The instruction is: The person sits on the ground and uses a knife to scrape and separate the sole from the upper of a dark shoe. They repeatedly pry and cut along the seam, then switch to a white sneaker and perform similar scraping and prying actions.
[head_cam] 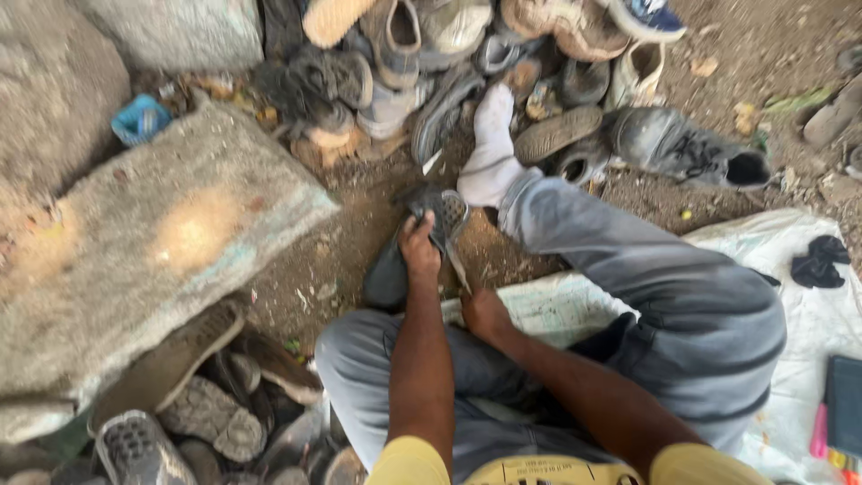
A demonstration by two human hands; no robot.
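Grey and worn, the shoe (415,242) sits just left of the frame's centre, on bare dirt between the person's bent knees; its sole faces up at the far end, showing a pale patterned tread, while the darker upper sags toward the near end. Both forearms reach forward from the bottom edge, out of yellow sleeves; the left hand (419,247) lies across the shoe's middle with fingers curled over it, closed on the shoe and pressing it down; the right hand (485,312) sits lower, just right of the shoe, against a thin strip that hangs from the sole, and its fingers are folded under so I cannot tell whether they grip anything. A white sock (491,148) on the outstretched foot lies just right of the shoe's far end, above grey trousers (646,287). A heap of old shoes (467,63) fills the upper middle; a flat stone slab (153,242) takes the left; more soles (180,422) crowd the lower left; a pale sheet (790,296) spreads at the right.
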